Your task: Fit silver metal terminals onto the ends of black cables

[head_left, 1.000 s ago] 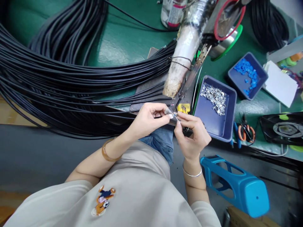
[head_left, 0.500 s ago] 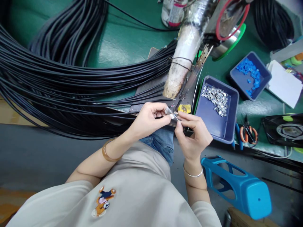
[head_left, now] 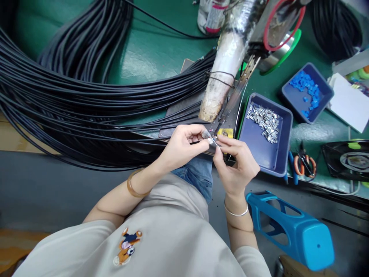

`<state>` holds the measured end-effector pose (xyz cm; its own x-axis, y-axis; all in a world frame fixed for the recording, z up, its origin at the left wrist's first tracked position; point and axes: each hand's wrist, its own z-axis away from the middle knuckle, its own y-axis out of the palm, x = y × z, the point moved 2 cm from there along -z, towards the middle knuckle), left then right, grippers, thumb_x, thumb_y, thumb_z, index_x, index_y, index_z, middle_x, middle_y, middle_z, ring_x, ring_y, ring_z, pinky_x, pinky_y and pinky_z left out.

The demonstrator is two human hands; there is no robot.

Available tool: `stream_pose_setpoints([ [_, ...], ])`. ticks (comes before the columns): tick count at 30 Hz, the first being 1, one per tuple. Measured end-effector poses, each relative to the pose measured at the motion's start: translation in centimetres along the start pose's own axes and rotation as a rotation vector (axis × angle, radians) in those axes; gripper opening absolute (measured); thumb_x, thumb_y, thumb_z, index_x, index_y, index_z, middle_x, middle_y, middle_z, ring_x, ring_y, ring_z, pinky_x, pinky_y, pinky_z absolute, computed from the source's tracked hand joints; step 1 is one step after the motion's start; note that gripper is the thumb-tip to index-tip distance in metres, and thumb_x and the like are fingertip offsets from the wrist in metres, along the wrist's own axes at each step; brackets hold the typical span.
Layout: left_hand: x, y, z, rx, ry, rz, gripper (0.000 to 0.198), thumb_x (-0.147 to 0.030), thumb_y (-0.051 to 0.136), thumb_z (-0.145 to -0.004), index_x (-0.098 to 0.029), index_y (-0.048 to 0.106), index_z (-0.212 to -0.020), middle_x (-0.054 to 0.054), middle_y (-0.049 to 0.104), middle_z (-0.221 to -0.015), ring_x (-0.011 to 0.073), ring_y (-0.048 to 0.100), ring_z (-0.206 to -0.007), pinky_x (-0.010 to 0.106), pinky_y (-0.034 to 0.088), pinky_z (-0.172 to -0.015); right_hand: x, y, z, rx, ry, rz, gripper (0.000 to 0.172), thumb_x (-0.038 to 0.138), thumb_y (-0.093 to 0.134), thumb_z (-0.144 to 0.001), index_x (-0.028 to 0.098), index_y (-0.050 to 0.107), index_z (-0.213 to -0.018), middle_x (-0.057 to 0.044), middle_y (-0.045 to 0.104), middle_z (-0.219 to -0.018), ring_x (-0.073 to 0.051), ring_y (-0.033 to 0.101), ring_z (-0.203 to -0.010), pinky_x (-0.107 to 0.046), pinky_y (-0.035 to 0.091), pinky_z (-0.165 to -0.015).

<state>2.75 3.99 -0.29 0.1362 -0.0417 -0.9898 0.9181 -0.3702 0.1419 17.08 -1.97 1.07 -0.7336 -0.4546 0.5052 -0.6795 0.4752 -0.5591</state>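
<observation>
My left hand is closed in a pinch on the end of a black cable, with worn white tape or a finger cover on its fingertips. My right hand pinches the thin wires that come out of that cable end. The fingertips of both hands almost meet, and the tiny part between them is too small to make out fully. Just above them, a soldering iron with a perforated barrel points down toward the fingers. A yellow block lies just behind the right fingertips.
Many black cables sweep in from the left. A plastic-wrapped tube hangs over the work. To the right stand a tray of metal pieces, a tray of blue pieces, orange-handled cutters, a fan and a blue stool.
The view has shifted very slightly, so the surroundings sit a little farther right. Both hands keep the same pinch on the cable end and its wires.
</observation>
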Motion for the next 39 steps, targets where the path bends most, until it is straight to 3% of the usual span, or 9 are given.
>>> stream_pose_setpoints([
  [10,0.31,-0.11,0.07,-0.006,-0.036,0.036,0.015,-0.017,0.064,-0.08,-0.012,0.059,-0.067,-0.002,0.051,-0.066,0.0065,0.045,-0.062,0.019,0.038,-0.058,-0.18,0.23,-0.16,-0.01,0.043,-0.055,0.019,0.007,0.068,-0.081,0.023,0.061,-0.087,-0.002,0.077,-0.101,-0.017,0.074,-0.094,-0.034,0.062,-0.083],
  [39,-0.02,0.12,-0.02,-0.038,-0.063,0.02,0.011,-0.018,0.064,-0.078,-0.013,0.061,-0.069,-0.001,0.053,-0.064,0.0068,0.047,-0.06,0.018,0.04,-0.056,-0.05,0.12,-0.6,-0.001,0.024,-0.058,0.02,0.004,0.069,-0.078,0.021,0.063,-0.086,-0.005,0.077,-0.101,-0.017,0.075,-0.093,-0.031,0.063,-0.081],
])
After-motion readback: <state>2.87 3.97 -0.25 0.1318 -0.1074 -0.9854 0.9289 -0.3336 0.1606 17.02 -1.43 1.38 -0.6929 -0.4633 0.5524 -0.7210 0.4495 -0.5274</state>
